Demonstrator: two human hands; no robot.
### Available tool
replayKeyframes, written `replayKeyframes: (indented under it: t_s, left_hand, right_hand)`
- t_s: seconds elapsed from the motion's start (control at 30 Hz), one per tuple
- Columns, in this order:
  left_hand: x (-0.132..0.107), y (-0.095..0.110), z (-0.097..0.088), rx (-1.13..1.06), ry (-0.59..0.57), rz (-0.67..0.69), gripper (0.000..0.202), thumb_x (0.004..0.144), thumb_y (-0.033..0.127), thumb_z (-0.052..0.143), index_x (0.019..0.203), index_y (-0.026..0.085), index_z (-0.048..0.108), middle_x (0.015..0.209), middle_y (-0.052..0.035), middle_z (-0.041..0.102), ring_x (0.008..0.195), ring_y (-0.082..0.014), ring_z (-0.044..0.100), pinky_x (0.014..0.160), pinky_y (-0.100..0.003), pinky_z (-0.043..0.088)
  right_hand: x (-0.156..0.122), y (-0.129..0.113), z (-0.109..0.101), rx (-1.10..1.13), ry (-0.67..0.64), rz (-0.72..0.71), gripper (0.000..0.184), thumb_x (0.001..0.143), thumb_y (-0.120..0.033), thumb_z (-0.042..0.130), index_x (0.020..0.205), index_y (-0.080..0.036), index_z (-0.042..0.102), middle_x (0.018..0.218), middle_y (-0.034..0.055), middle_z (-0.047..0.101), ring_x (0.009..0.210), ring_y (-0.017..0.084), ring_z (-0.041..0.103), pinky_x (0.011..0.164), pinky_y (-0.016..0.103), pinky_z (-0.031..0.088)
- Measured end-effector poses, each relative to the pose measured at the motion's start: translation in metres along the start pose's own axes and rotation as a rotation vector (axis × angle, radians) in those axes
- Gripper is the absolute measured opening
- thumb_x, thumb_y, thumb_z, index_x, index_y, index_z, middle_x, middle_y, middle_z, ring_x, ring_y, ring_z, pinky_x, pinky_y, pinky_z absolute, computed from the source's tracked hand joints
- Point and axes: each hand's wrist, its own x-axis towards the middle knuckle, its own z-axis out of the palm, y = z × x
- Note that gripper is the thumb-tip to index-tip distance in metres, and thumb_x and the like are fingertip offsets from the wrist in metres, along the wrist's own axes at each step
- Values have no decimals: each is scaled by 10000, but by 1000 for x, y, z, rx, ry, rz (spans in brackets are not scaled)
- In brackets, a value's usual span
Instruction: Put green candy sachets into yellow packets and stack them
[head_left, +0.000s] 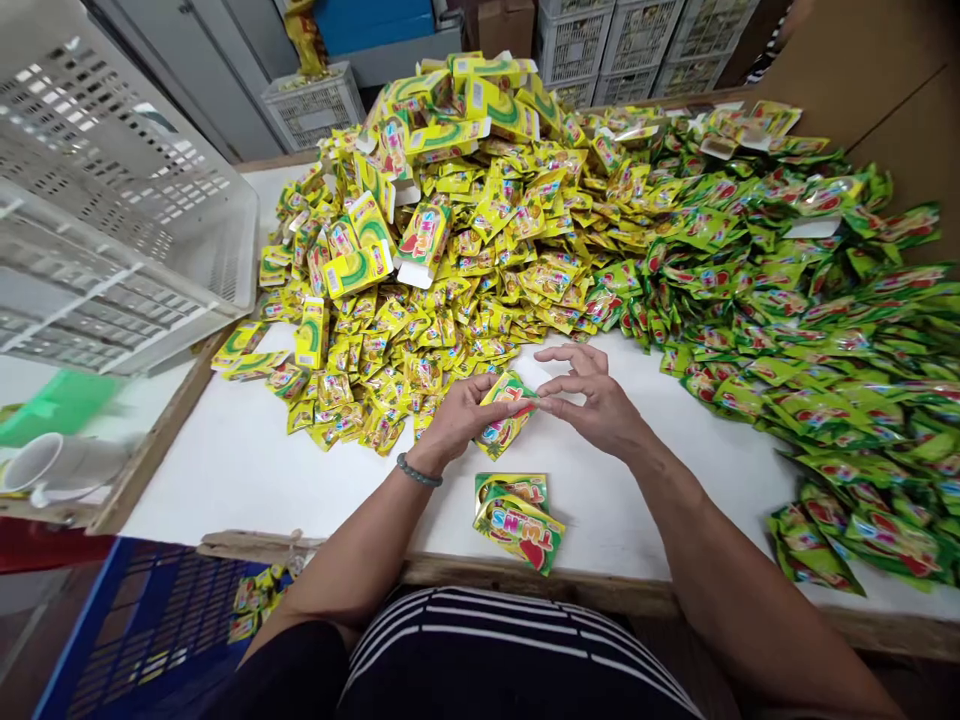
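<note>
My left hand [456, 418], with a beaded bracelet at the wrist, grips a small yellow-green candy box [499, 432] above the white table. My right hand [598, 405] pinches the end of the same box between thumb and forefinger, its other fingers held apart. A white flap [531, 370] stands up from that end. Below the hands, two printed candy boxes [519, 530] overlap near the table's front edge. Just beyond my hands spreads a heap of small yellow packets [442, 330]. Whether the held box contains anything is hidden.
Green packets [750, 290] are piled along the right. More yellow boxes [487, 100] top the heap at the back. At left stand a tilted white plastic crate [135, 270] and a white mug [67, 465]. A blue basket [142, 620] is below the table's wooden edge [600, 590].
</note>
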Motion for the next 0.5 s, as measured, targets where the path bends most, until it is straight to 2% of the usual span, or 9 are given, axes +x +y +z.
replayKeyframes:
  t_s: [0.1,0.17,0.23,0.3,0.37,0.5]
  left_hand:
    - [0,-3,3,-42,17,19,401,537,350,905,786,128,683,710,14,686,583,-87,590,589,-216,454]
    - [0,-4,5,-65,5,15,418,523,344,913,799,130,685,723,6,699,599,-97,615,607,-224,478]
    - [2,-2,6,-81,26,16,441,517,349,916,819,130,681,725,0,708,592,-100,628,597,-222,490]
    - [2,-1,5,-96,74,27,468,512,348,919,848,132,675,731,-6,718,591,-104,641,594,-221,502]
    - [3,1,4,-92,100,48,483,494,333,926,849,129,670,726,-9,720,588,-106,644,593,-219,508]
    - [1,0,3,-56,115,108,474,472,307,926,827,124,671,703,-5,709,580,-98,633,591,-210,506]
  right_hand:
    - [-1,-7,0,51,-142,-8,181,839,-347,647,726,-258,756,1319,50,603,1295,313,374,1122,565,265]
    - [-2,-9,1,65,-183,-3,220,841,-344,629,675,-252,741,1334,43,598,1305,314,365,1129,559,257]
    - [-2,-11,0,65,-127,25,228,842,-366,627,678,-255,740,1297,48,620,1291,315,383,1125,555,266]
    - [-2,-10,0,56,-21,57,193,847,-398,633,793,-270,767,1261,60,634,1274,310,416,1119,553,277]
    - [-2,-9,2,42,33,65,215,844,-442,648,919,-288,779,1257,70,629,1273,308,432,1120,550,283]
    - [-4,-6,14,77,-32,109,316,811,-543,673,991,-310,787,1249,90,610,1284,312,415,1117,537,319]
